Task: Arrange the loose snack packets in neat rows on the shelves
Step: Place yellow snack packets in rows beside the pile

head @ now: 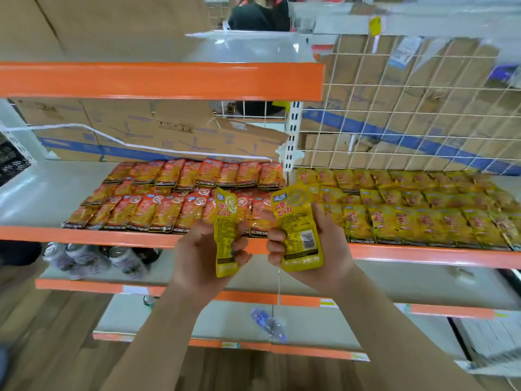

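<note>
In front of an orange-edged shelf [118, 237], the left hand [203, 252] grips one yellow packet [225, 235] and the right hand [315, 244] another [300, 230]. Best laid flat, labels up, squared against the yellow rows [423, 210] at right.

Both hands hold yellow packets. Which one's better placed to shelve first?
Right hand, probably: its packet sits next to the yellow rows. The left hand is in front of the orange rows.
</note>
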### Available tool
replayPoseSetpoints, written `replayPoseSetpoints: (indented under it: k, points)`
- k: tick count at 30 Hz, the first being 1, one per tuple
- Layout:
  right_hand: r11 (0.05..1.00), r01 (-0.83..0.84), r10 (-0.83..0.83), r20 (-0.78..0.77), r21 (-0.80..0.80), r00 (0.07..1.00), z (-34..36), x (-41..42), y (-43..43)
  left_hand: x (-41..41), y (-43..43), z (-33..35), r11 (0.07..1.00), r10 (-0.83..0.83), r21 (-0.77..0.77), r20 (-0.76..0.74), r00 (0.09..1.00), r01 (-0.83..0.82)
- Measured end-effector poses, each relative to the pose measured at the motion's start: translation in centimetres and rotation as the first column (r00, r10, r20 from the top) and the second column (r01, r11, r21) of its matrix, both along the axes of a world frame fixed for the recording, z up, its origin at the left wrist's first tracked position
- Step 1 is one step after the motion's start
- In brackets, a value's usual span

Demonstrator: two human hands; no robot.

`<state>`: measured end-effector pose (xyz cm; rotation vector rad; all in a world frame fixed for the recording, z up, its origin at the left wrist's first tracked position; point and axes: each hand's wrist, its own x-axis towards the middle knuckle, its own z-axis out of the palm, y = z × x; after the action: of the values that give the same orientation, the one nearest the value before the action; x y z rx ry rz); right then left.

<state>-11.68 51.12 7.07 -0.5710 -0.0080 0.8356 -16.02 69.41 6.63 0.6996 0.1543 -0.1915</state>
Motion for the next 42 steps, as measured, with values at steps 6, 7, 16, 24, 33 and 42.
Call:
replayPoseSetpoints:
  k: [6,7,16,24,33,42]
  points:
    - [0.996,0.022,-0.022,0.005,-0.085,1.0,0.0,-0.1,-4.3,0.3,-3.9,-1.5,0.997,-0.062,-0.047,0.033,0.997,0.064]
    - [0.994,0.039,-0.038,0.014,-0.099,0.999,0.0,-0.1,-4.8,0.3,-4.4,-1.6,0.998,-0.055,-0.039,0.024,0.998,0.056]
    - [0.924,0.34,-0.285,0.282,-0.174,0.916,-0.1,0.7,-7.0,0.8,-4.5,-0.1,0.952,0.205,0.226,0.032,0.978,-0.207]
    - [0.645,0.631,-0.325,0.593,-0.431,0.737,0.8,0.3,-9.6,2.6,-4.9,1.6,0.84,0.168,0.497,0.145,0.975,-0.219]
    - [0.411,0.776,-0.428,0.65,-0.479,0.628,0.1,0.7,-11.3,4.9,-6.9,1.2,0.754,0.14,0.619,0.173,0.975,-0.218]
    - [0.362,0.805,-0.501,0.63,-0.471,0.594,0.0,1.3,-16.8,5.6,-13.1,1.7,0.735,0.131,0.64,0.191,0.973,-0.225]
